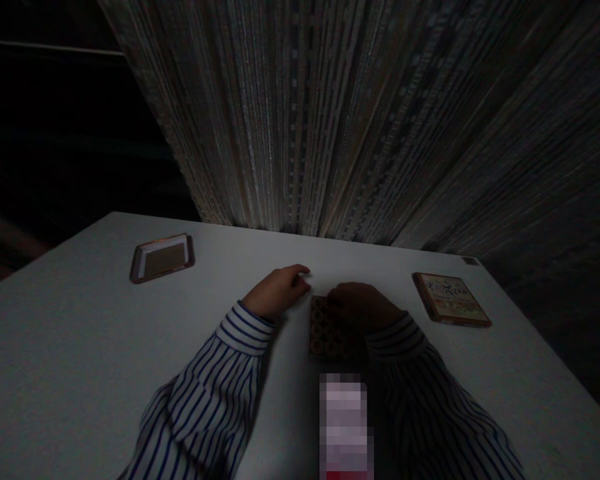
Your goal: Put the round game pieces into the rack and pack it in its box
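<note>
In the head view a dark square board (318, 328) with rows of round, ring-like pieces (317, 347) lies on the white table. Over the board's far right part is my right hand (363, 307), in deep shadow, with fingers bent down and drawn together at the far row. Whatever is between its fingertips is hidden. Just left of the board, my left hand (279, 291) hovers close to or rests on the tabletop; I cannot tell which. Its thumb and forefinger are apart, and nothing shows between them.
On the white table (215, 267), a shallow rimmed tray (193, 257) lies at the far left. A flat box (453, 300) with a printed picture lies at the right. Behind the table's far edge hangs a striped string curtain (300, 133). A pixelated patch covers the bottom centre.
</note>
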A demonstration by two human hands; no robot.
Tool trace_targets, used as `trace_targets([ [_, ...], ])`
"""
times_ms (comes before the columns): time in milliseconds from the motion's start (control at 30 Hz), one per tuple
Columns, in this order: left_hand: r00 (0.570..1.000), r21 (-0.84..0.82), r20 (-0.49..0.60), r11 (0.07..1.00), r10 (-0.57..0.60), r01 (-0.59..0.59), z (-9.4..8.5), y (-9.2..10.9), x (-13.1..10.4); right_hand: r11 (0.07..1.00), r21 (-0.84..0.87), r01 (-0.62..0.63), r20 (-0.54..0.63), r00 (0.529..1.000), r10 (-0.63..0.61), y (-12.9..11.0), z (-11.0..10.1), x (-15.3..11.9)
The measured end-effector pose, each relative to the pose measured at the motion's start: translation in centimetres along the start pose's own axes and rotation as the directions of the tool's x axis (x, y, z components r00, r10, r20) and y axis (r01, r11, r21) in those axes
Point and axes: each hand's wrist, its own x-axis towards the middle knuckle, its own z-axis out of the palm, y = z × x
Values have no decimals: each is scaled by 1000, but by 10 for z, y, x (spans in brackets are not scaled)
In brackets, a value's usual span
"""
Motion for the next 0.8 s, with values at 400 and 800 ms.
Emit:
trace_targets([
  [400,1000,-16,-5,1000,-4,4,0,-1,0,1000,15,0,8,1000,0,-1,-2,0],
  [800,1000,-21,-10,1000,8,-8,0,-4,0,1000,20,1,6,1000,-1,-2,-4,-2],
])
